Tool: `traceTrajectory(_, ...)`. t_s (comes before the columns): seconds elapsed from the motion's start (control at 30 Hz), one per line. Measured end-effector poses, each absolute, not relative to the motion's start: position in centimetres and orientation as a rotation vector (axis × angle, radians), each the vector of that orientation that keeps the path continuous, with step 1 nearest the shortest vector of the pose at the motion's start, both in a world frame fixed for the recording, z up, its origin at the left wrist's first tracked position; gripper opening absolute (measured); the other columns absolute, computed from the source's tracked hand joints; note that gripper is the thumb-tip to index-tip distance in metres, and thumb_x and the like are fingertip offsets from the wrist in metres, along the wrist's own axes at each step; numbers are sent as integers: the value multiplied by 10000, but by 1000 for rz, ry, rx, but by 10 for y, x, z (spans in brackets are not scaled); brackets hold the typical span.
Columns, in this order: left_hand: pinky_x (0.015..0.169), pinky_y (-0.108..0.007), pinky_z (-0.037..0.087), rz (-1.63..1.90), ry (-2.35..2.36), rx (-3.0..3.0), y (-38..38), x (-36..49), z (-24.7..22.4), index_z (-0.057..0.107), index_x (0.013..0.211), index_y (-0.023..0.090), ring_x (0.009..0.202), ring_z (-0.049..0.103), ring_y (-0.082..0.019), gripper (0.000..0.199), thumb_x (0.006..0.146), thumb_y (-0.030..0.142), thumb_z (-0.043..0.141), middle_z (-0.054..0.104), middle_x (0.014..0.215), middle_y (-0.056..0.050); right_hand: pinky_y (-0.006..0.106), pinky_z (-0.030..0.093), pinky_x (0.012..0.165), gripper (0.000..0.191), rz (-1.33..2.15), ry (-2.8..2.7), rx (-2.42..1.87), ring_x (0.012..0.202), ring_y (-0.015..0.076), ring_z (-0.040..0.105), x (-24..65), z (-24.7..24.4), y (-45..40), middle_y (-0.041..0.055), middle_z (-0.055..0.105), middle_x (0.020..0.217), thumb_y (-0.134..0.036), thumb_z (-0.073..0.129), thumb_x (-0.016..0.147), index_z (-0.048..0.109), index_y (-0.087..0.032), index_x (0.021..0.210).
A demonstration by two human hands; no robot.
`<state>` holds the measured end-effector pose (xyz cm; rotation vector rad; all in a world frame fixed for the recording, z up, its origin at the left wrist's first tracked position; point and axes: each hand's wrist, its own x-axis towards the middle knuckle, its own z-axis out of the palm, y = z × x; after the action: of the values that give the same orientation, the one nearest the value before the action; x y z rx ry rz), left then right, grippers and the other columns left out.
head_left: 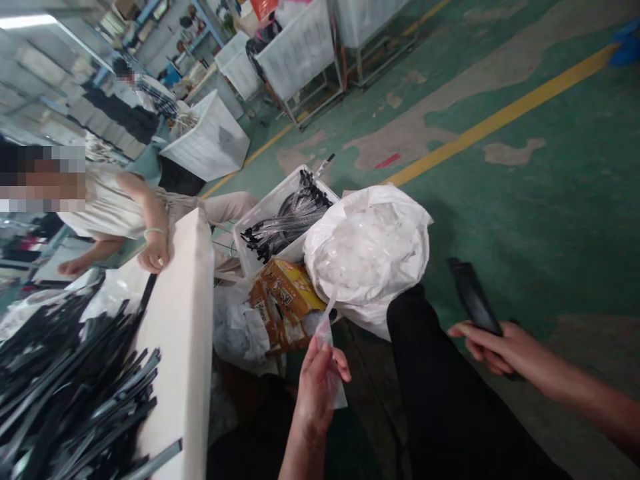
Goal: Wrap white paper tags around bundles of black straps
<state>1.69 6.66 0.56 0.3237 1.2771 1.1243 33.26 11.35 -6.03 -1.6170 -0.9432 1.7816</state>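
Observation:
My left hand (320, 370) pinches a translucent plastic strip (339, 395), perhaps a flattened plastic sleeve, whose narrow end points up toward the white sack (313, 257). Scraps of clear plastic (370, 243) fill the top of that sack, which stands just beyond my knees. Off to the right, over the floor, my right hand (500, 350) is closed round a flat black strip-like piece (475, 297). That piece is blurred, and I cannot tell whether it is one strip or several.
Black strips lie heaped on the white table (175, 360) at left, where a person (120, 200) sits. Beyond my legs are a white crate (243, 233) of bagged black strips and a torn brown carton (285, 300). White bins (300, 57) stand farther back.

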Motion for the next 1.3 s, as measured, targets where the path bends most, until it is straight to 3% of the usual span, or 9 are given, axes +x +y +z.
traceTrajectory(0.13, 525, -214, 413, 1065, 1219, 429, 36, 30, 27, 484, 1351, 191, 512, 556, -113, 539, 867, 389, 617, 627, 659, -4, 190, 314, 365, 469, 2295, -1261, -1146, 357, 67, 376, 258, 5, 99, 3, 569, 546, -580, 594, 818, 682, -151, 987)
traceTrajectory(0.3, 549, -229, 443, 1012, 1145, 581, 3, 36, 36, 417, 1383, 170, 534, 575, -117, 549, 900, 374, 577, 644, 698, -15, 162, 322, 361, 364, 2196, -1339, -1010, 388, 63, 413, 180, 21, 82, -43, 497, 501, -497, 620, 793, 569, -146, 709)
traceTrajectory(0.43, 624, -254, 478, 1055, 1160, 624, -20, 31, 41, 323, 1417, 199, 602, 622, -132, 611, 894, 359, 595, 671, 761, -19, 159, 322, 351, 224, 2023, -1431, -1116, 398, 65, 406, 162, 22, 74, -57, 474, 500, -365, 613, 765, 581, -146, 729)
traceTrajectory(0.5, 672, -264, 484, 1035, 1190, 649, -31, 25, 45, 389, 1353, 189, 663, 643, -143, 540, 888, 357, 606, 683, 785, -29, 162, 324, 348, 190, 1967, -1502, -1129, 391, 67, 406, 164, 30, 72, -57, 479, 495, -331, 600, 768, 588, -146, 725)
traceTrajectory(0.63, 685, -266, 472, 915, 1237, 732, -48, 11, 52, 590, 1040, 143, 686, 632, -149, 311, 854, 386, 644, 689, 759, -45, 177, 306, 349, 202, 1868, -1677, -1161, 359, 68, 404, 168, 56, 70, -50, 506, 475, -299, 574, 782, 554, -158, 638)
traceTrajectory(0.9, 595, -236, 371, 745, 1282, 986, -55, 1, 50, 706, 742, 119, 596, 499, -107, 294, 781, 410, 706, 630, 653, -14, 213, 377, 492, 165, 1552, -2157, -1095, 470, 120, 536, 159, 92, 61, -45, 552, 477, -219, 549, 783, 552, -173, 625)
traceTrajectory(1.07, 614, -248, 406, 796, 1200, 854, -55, 3, 57, 730, 754, 112, 589, 515, -113, 310, 719, 419, 763, 645, 651, -28, 216, 379, 513, 146, 1407, -2220, -1116, 496, 126, 546, 176, 113, 77, -45, 564, 519, -302, 570, 816, 589, -168, 761)
traceTrajectory(1.2, 569, -245, 445, 1046, 1164, 545, -53, 1, 59, 699, 738, 115, 543, 529, -110, 343, 636, 416, 828, 624, 610, -20, 218, 355, 476, 340, 1088, -2138, -1277, 448, 102, 484, 231, 156, 107, -37, 535, 517, -488, 512, 864, 568, -169, 762)
traceTrajectory(1.3, 495, -208, 435, 1249, 1087, 332, -51, -1, 56, 634, 674, 135, 495, 510, -89, 352, 598, 394, 859, 573, 560, 14, 219, 308, 389, 487, 1117, -2090, -1437, 352, 86, 419, 285, 196, 111, -29, 536, 516, -655, 452, 845, 588, -187, 840)
